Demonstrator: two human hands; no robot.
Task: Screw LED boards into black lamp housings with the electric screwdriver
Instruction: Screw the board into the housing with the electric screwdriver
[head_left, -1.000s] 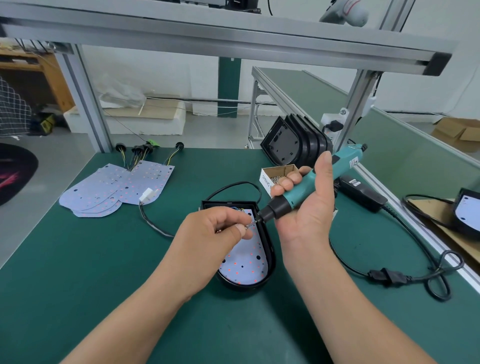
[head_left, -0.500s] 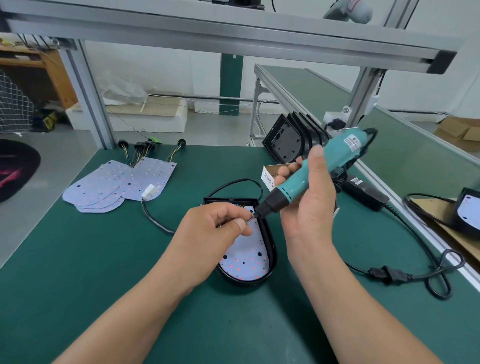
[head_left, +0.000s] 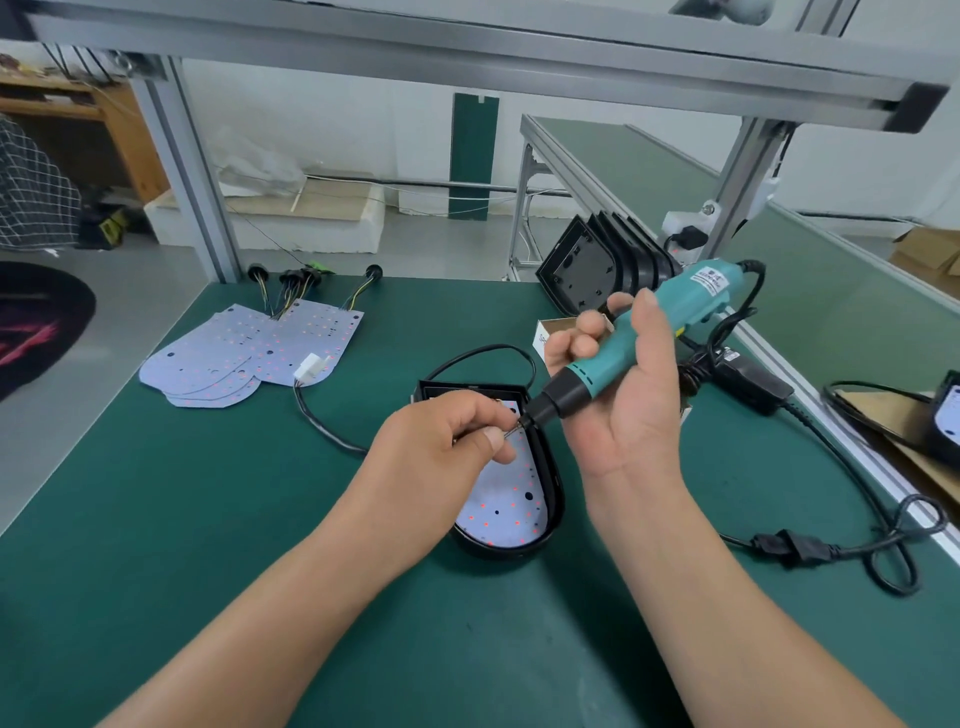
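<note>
A black lamp housing (head_left: 554, 483) lies on the green table (head_left: 156, 519) with a white LED board (head_left: 506, 499) seated inside it. My right hand (head_left: 623, 410) grips the teal electric screwdriver (head_left: 639, 343), tilted with its bit pointing down-left over the housing's upper part. My left hand (head_left: 441, 447) hovers over the housing and pinches something small, probably a screw, against the bit tip (head_left: 514, 425); the screw itself is too small to make out. My left hand hides the upper left part of the board.
A stack of spare LED boards (head_left: 244, 353) with wires lies at the back left. Empty black housings (head_left: 597, 270) lean in a row at the back right, beside a small cardboard screw box (head_left: 550, 332). The power adapter (head_left: 748, 379) and looped cable (head_left: 852, 551) lie on the right.
My right hand has raised the screwdriver's rear end slightly, tilting it steeper. My left hand stays at the bit tip over the housing.
</note>
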